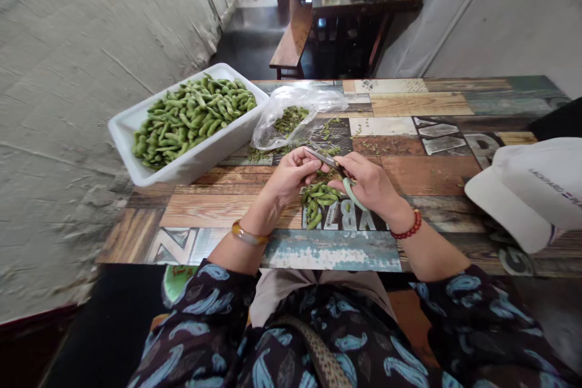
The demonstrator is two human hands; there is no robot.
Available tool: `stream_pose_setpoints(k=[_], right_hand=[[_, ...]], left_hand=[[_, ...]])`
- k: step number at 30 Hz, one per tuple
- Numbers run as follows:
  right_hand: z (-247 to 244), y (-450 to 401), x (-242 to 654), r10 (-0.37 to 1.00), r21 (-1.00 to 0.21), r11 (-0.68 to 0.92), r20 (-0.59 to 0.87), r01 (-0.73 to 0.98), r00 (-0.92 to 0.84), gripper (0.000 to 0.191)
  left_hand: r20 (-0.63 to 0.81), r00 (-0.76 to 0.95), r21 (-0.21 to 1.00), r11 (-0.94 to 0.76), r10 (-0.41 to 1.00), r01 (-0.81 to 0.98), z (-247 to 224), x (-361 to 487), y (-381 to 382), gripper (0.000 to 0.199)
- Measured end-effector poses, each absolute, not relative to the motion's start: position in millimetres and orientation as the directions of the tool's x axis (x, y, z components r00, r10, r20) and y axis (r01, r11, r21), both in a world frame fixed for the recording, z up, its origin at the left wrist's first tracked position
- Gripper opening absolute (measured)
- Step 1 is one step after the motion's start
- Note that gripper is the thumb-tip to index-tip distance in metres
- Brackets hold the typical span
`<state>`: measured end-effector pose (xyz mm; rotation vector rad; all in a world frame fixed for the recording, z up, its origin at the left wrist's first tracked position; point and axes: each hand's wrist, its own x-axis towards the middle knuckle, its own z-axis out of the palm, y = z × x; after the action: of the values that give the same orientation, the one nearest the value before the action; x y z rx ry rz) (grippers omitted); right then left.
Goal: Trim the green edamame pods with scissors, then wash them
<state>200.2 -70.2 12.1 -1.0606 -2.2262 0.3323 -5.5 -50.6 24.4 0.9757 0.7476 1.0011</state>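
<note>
My right hand is closed around a pair of scissors with pale green handles. Their blades point left and reach the fingertips of my left hand. Those fingers are pinched together, and what they hold is too small and covered to make out. Just below both hands, a small heap of green soybean pods lies on the table. Beyond them sits a clear plastic bag with greenish-brown trimmings inside, and loose bits are scattered around it.
A white plastic tub piled with green pods stands at the left, beside the rough wall. On the right of the patterned table lies a white cap. Farther back are a wooden bench and another table with items on it.
</note>
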Motion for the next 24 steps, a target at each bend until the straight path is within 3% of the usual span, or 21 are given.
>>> stream_pose_setpoints(k=[15,17,20,24], right_hand=[[9,-63,213,0.804,-0.451,0.571,0.474,0.686,-0.358,0.047],[10,-63,213,0.807,-0.452,0.570,0.467,0.687,-0.362,0.046],[11,-63,212,0.814,-0.452,0.563,0.446,0.692,-0.372,0.044],[11,-63,212,0.819,-0.455,0.556,0.442,0.695,-0.365,0.041]], left_hand=[[-0.139,0.373,0.919,0.260,0.917,-0.297,29,-15,-46,0.027],[-0.112,0.379,0.970,0.184,0.919,-0.159,26,-12,-47,0.032],[0.024,0.435,0.989,-0.084,0.900,0.120,20,-7,-48,0.025],[0.161,0.541,0.824,-0.414,0.825,0.386,13,-2,-50,0.012]])
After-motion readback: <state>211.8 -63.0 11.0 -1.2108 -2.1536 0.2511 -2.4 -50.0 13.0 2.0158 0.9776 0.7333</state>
